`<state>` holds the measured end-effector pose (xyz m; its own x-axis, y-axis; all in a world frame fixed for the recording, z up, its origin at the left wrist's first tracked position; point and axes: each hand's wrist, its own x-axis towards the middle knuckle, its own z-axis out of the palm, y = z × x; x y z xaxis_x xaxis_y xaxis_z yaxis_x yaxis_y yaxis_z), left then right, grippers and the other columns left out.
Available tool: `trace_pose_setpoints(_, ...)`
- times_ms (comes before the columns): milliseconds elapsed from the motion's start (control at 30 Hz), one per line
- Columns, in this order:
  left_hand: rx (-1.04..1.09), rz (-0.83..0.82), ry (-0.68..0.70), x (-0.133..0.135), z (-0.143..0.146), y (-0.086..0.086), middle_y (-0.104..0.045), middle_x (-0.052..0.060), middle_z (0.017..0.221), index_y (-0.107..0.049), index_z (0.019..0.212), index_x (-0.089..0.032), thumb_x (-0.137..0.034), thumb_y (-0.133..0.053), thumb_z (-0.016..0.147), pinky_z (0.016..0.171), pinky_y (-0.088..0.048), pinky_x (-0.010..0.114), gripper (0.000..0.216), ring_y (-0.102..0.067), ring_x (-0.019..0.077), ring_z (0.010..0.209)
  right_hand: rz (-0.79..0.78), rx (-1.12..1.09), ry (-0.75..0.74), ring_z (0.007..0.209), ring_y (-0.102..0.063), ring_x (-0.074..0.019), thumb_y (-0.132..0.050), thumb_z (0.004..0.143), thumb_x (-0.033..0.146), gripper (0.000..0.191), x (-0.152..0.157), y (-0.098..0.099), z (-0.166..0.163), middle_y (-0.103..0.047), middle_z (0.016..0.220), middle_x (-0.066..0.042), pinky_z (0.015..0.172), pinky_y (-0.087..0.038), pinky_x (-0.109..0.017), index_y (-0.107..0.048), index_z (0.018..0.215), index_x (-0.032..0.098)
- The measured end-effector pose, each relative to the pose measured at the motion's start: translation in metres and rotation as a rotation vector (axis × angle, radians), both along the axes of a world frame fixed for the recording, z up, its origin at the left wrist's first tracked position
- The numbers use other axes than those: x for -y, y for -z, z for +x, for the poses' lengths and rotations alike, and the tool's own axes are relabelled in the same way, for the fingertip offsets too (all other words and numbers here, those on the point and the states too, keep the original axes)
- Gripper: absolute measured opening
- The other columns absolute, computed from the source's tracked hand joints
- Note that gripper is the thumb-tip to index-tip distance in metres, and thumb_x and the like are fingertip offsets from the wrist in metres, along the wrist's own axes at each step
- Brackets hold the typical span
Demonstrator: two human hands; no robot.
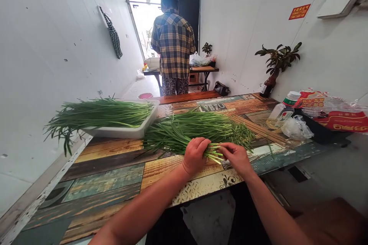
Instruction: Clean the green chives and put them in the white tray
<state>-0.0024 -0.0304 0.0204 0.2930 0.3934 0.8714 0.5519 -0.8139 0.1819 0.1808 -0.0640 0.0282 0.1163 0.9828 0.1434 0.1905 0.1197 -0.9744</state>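
Observation:
My left hand (196, 155) is closed around a small bunch of garlic chives (214, 156), with the pale stem ends sticking out to the right. At those stem ends, my right hand (236, 157) has its thumb and fingers pinched together on a few stalks. Behind both hands lies a loose pile of garlic chives (198, 126) on the table, its leaves towards the left. To the left stands a white plastic tray (120, 133), heaped with more garlic chives (106, 113) whose leaf tips hang over its far left side.
Thin wooden sticks (263, 131) lie right of the pile. Beyond are a plastic bottle (283, 111), a crumpled clear bag (297, 127), red packaging (345, 120) and a brown bottle holding a plant (268, 84). A person in a plaid shirt (174, 46) stands at a farther table, back turned.

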Motion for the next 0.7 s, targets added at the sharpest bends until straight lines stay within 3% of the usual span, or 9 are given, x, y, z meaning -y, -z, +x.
trace_pose_setpoints(133, -0.113, 0.082, 0.017, 0.003, -0.002, -0.006, -0.061, 0.005, 0.081, -0.06, 0.095, -0.018, -0.026, -0.047, 0.091, 0.069, -0.044, 0.029, 0.016, -0.053, 0.0154, 0.073, -0.03, -0.12, 0.046, 0.046, -0.05, -0.0101, -0.067, 0.071, 0.054, 0.039, -0.002, -0.008, 0.009, -0.059, 0.058, -0.001, 0.042, -0.038, -0.021, -0.061, 0.069, 0.015)
trace_pose_setpoints(267, -0.222, 0.101, -0.035, 0.001, 0.001, -0.004, -0.062, 0.008, 0.096, -0.061, 0.102, -0.018, -0.022, -0.038, 0.095, 0.074, -0.043, 0.03, 0.024, -0.053, 0.0164, 0.081, -0.038, -0.173, -0.004, 0.048, -0.049, -0.0099, -0.069, 0.069, 0.054, 0.039, 0.006, -0.014, -0.001, -0.059, 0.059, 0.0, 0.045, -0.041, -0.022, -0.062, 0.074, 0.016)
trace_pose_setpoints(533, -0.429, -0.051, 0.002, -0.006, 0.012, 0.017, -0.063, 0.006, 0.088, -0.061, 0.096, -0.019, -0.028, -0.037, 0.096, 0.074, -0.038, 0.03, 0.026, -0.053, 0.0163, 0.083, -0.055, -0.092, -0.002, 0.071, -0.06, -0.0178, -0.068, 0.071, 0.052, 0.039, -0.002, 0.032, 0.013, -0.068, 0.081, -0.005, 0.06, -0.05, -0.028, -0.069, 0.087, 0.016)
trace_pose_setpoints(700, -0.474, -0.068, -0.005, -0.009, 0.011, 0.014, -0.062, 0.005, 0.083, -0.06, 0.101, -0.019, -0.029, -0.038, 0.096, 0.07, -0.035, 0.031, 0.025, -0.053, 0.0165, 0.083, -0.075, -0.118, 0.102, 0.076, -0.062, -0.0199, -0.074, 0.066, 0.048, 0.041, -0.006, 0.029, 0.016, -0.069, 0.09, -0.007, 0.063, -0.054, -0.029, -0.07, 0.091, 0.016)
